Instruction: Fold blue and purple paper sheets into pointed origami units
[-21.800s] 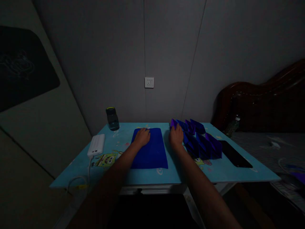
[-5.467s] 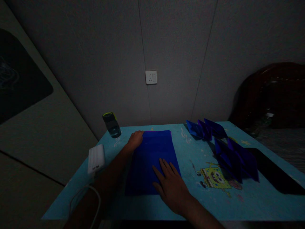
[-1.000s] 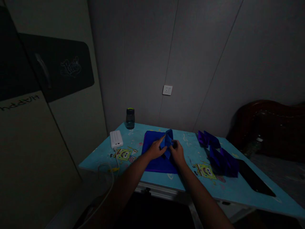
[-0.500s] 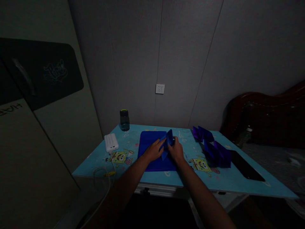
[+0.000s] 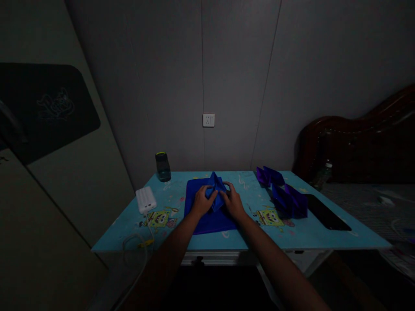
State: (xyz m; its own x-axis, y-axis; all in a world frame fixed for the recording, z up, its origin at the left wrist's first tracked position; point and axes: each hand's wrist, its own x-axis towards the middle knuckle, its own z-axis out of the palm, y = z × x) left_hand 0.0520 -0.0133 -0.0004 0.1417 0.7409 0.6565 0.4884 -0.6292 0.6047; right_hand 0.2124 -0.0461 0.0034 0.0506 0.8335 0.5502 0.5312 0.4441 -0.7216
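Note:
A folded blue paper piece [image 5: 215, 185] with a raised point stands over a stack of blue sheets [image 5: 207, 224] at the middle of the table. My left hand [image 5: 203, 200] grips its left side with thumb and fingers. On its right side, my right hand [image 5: 232, 201] holds it with curved fingers. Two more folded pieces stand to the right: a purple and dark blue one [image 5: 269, 176] farther back, and a larger one [image 5: 289, 202] nearer me.
On the light blue table [image 5: 129, 233] a dark bottle [image 5: 163, 167] and a white power bank [image 5: 145, 199] with a cable are at the left. A black phone-like slab [image 5: 326, 212] lies at the right. Behind is a wall with a socket [image 5: 209, 120].
The folded piece has turned and now faces me more squarely, with a hand on each side. My right hand's fingers have spread around it. The whole view has shifted slightly.

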